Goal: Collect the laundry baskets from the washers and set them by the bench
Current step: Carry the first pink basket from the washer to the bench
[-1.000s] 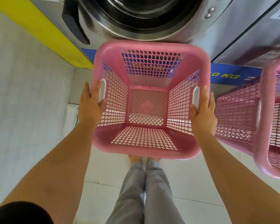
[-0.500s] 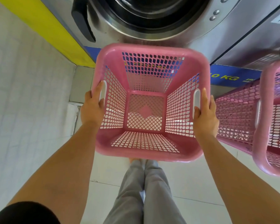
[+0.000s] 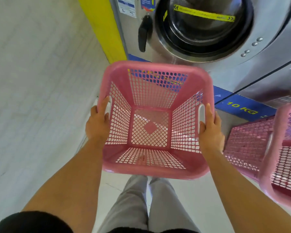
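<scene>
An empty pink laundry basket (image 3: 155, 172) with lattice walls hangs in front of me, off the floor, below a steel front-loading washer (image 3: 203, 27). My left hand (image 3: 97, 123) grips its left handle slot and my right hand (image 3: 210, 130) grips its right handle slot. A second pink laundry basket (image 3: 267, 157) stands on the floor at the right edge, partly cut off by the frame.
A white tiled wall (image 3: 37, 81) runs along the left, with a yellow strip (image 3: 101, 26) beside the washer. A blue "10 KG" band (image 3: 242, 108) runs along the washer's base. My grey trouser legs (image 3: 141, 206) stand on the pale tiled floor below the basket.
The basket has come up and back from the washer with both hands on it. More of the washer door and its stickers now shows above.
</scene>
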A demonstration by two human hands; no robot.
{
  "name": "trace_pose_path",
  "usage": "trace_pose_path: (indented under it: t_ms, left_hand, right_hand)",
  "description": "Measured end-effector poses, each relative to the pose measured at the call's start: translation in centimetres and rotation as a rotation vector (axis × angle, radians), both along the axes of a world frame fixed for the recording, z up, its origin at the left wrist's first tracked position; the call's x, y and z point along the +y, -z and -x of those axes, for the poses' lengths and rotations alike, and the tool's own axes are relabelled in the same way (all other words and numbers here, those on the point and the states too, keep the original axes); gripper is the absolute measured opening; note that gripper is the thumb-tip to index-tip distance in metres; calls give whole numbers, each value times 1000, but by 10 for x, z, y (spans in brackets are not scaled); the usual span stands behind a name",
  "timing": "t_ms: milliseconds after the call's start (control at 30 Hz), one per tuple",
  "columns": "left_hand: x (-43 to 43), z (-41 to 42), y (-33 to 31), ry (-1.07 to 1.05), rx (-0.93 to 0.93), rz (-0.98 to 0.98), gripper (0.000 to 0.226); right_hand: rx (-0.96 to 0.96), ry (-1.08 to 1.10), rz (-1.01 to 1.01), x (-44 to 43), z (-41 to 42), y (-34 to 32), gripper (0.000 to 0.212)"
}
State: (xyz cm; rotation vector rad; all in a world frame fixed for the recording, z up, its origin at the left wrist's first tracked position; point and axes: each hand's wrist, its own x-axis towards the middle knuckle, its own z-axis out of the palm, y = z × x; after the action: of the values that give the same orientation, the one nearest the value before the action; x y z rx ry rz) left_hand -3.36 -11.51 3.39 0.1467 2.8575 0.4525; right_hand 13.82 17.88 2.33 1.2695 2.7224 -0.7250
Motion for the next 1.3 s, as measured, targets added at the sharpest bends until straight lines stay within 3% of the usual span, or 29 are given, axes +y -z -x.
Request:
trace_pose_path:
  t_ms: [600, 1033, 1300]
  left_hand:
    - [-193, -202, -44, -646, 29, -35, 56]
    - [-353, -357, -21, -1002, 1, -40, 51]
    - [-403, -388, 19, -1147, -40, -23, 53]
  right_hand:
    - [139, -633, 64, -149, 15, -28, 64]
    - [104, -1040, -41, -341, -34, -12, 62]
    - [86, -1191, -11, -415, -26, 36, 64]
